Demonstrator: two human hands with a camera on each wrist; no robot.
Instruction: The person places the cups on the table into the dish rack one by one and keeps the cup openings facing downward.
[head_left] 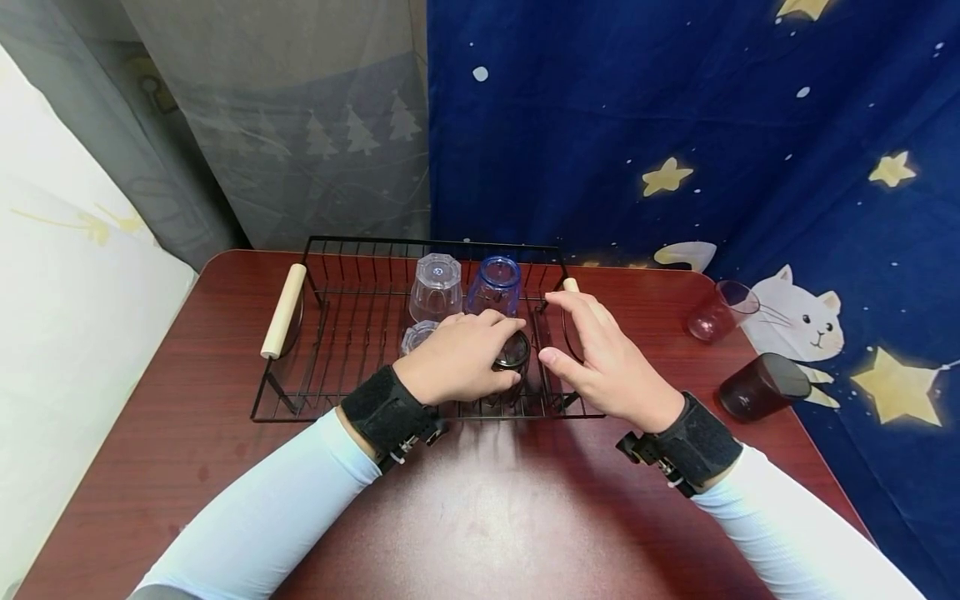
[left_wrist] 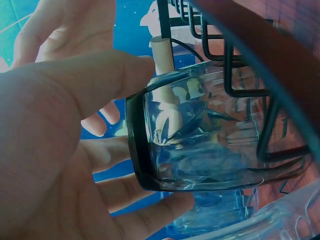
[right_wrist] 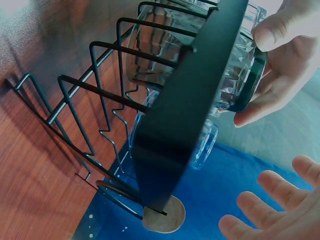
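Note:
My left hand (head_left: 465,357) holds a dark-tinted glass (head_left: 513,352) around its upturned base, thumb on one side and fingers on the other. This glass stands at the front right of a black wire dish rack (head_left: 390,242). Close by on the right, my right hand (head_left: 611,367) hangs with fingers spread, apart from the glass and holding nothing. Behind the left hand are a clear faceted glass (head_left: 437,287) and a blue glass (head_left: 495,279), both upside down. Another clear glass (head_left: 417,335) is partly hidden by that hand.
Light wooden handles (head_left: 285,312) stick up at the rack's ends. On the table's right side, a pink glass (head_left: 722,312) stands behind a dark tumbler (head_left: 761,387). A blue starry curtain (head_left: 600,125) hangs along the back edge of the red-brown table (head_left: 195,400).

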